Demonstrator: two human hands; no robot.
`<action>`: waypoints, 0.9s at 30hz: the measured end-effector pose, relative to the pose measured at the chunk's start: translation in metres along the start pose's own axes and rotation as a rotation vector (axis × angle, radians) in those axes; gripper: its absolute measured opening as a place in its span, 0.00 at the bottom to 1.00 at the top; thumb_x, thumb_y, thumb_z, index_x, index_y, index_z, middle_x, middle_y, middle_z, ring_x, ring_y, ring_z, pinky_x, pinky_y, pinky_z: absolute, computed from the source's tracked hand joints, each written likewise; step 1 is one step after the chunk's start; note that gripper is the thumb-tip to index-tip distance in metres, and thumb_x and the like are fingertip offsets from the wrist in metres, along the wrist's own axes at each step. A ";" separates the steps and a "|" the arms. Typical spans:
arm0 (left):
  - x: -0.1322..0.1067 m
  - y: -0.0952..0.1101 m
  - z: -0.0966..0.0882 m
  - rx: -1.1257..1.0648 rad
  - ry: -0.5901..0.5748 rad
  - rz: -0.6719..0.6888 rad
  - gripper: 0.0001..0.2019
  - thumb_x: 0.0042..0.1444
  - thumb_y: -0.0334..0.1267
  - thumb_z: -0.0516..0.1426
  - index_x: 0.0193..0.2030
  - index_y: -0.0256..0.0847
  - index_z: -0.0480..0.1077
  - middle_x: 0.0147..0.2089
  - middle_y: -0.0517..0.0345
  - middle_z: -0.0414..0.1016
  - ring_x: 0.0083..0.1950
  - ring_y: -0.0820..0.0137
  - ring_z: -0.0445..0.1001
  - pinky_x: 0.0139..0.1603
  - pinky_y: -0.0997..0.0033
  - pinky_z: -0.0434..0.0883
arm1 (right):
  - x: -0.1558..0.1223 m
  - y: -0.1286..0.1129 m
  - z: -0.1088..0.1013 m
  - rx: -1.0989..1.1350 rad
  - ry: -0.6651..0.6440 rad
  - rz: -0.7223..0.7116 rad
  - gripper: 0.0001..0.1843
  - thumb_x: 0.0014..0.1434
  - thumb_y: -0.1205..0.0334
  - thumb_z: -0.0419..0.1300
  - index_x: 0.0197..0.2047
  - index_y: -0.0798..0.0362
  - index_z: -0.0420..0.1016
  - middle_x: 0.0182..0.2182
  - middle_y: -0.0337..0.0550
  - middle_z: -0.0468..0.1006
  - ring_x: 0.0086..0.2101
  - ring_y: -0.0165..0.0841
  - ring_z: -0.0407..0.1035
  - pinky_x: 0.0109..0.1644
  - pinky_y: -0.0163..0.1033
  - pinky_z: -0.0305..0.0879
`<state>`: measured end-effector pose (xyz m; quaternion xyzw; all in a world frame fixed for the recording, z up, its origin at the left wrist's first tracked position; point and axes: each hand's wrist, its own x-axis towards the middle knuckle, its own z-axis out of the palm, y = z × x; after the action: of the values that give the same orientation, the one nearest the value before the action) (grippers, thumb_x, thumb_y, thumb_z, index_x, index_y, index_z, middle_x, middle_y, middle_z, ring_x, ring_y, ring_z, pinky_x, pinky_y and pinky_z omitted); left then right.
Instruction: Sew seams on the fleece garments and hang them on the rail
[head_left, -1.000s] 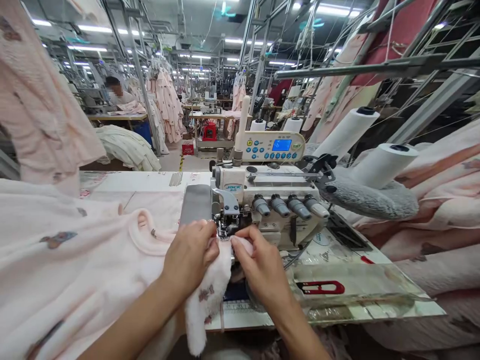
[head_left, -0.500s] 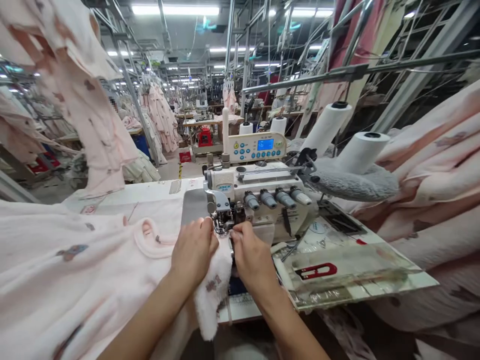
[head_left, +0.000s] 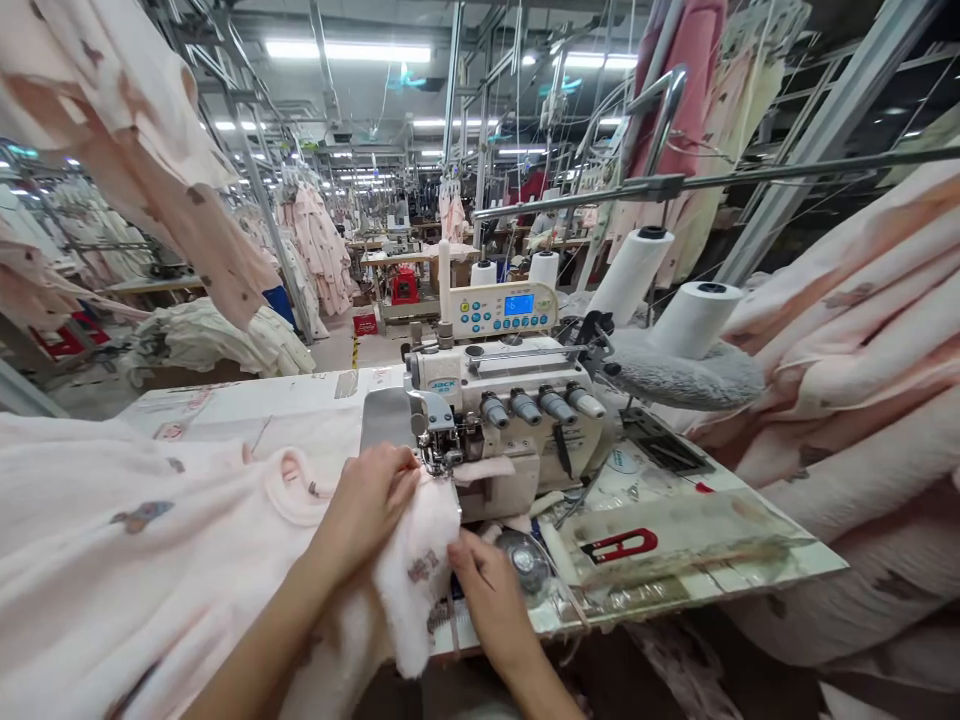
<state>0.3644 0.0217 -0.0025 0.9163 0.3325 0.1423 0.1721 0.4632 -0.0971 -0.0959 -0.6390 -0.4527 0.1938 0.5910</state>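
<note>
A pale pink fleece garment (head_left: pixel 202 530) with small printed figures spreads over the left of the table, and its edge runs under the presser foot (head_left: pixel 441 455) of a white overlock sewing machine (head_left: pixel 517 385). My left hand (head_left: pixel 379 500) is closed on the fleece just left of the foot, fingers bent down onto it. Lower and to the right, my right hand (head_left: pixel 491 590) has thumb and fingers together at the edge of the hanging fleece flap; its other fingertips are partly hidden. A narrow pink fabric strip (head_left: pixel 486 469) sticks out right of the foot.
Red-handled thread snips (head_left: pixel 621 544) lie on the table's right side. White thread cones (head_left: pixel 690 318) stand behind the machine on grey fluffy material (head_left: pixel 675 375). Pink garments hang at right (head_left: pixel 862 400) and left (head_left: pixel 150 170). A metal rail (head_left: pixel 750 178) crosses above.
My right hand has moved down from beside the presser foot to the flap's edge. The strip right of the foot now shows. My left hand stays close to the foot; the view has shifted slightly.
</note>
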 end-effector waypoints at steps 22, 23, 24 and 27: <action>0.012 -0.003 0.009 -0.155 0.088 -0.007 0.08 0.54 0.38 0.50 0.27 0.41 0.66 0.30 0.61 0.71 0.32 0.70 0.68 0.35 0.71 0.61 | 0.021 -0.032 -0.027 -0.224 -0.128 -0.014 0.21 0.57 0.66 0.48 0.51 0.52 0.72 0.42 0.45 0.79 0.38 0.37 0.73 0.38 0.37 0.66; 0.015 -0.003 0.009 -0.155 0.093 -0.011 0.07 0.53 0.37 0.51 0.27 0.41 0.67 0.30 0.61 0.71 0.32 0.70 0.68 0.34 0.71 0.61 | 0.023 -0.032 -0.027 -0.209 -0.111 0.005 0.20 0.56 0.66 0.49 0.50 0.52 0.73 0.39 0.45 0.79 0.35 0.36 0.72 0.34 0.36 0.65; 0.019 -0.004 0.009 -0.150 0.096 -0.017 0.07 0.53 0.37 0.51 0.27 0.41 0.67 0.29 0.62 0.71 0.32 0.71 0.68 0.34 0.71 0.61 | 0.025 -0.032 -0.026 -0.189 -0.091 0.034 0.18 0.56 0.65 0.49 0.48 0.52 0.73 0.33 0.43 0.79 0.31 0.34 0.71 0.31 0.34 0.63; 0.028 -0.006 0.009 -0.104 0.108 -0.036 0.07 0.53 0.35 0.52 0.26 0.40 0.68 0.29 0.62 0.70 0.31 0.71 0.68 0.34 0.71 0.61 | 0.027 -0.028 -0.020 -0.062 -0.035 0.133 0.11 0.57 0.61 0.51 0.42 0.52 0.69 0.18 0.31 0.66 0.19 0.28 0.61 0.23 0.31 0.54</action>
<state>0.3855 0.0424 -0.0087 0.8911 0.3498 0.2055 0.2037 0.4832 -0.0901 -0.0575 -0.6819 -0.4253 0.2296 0.5489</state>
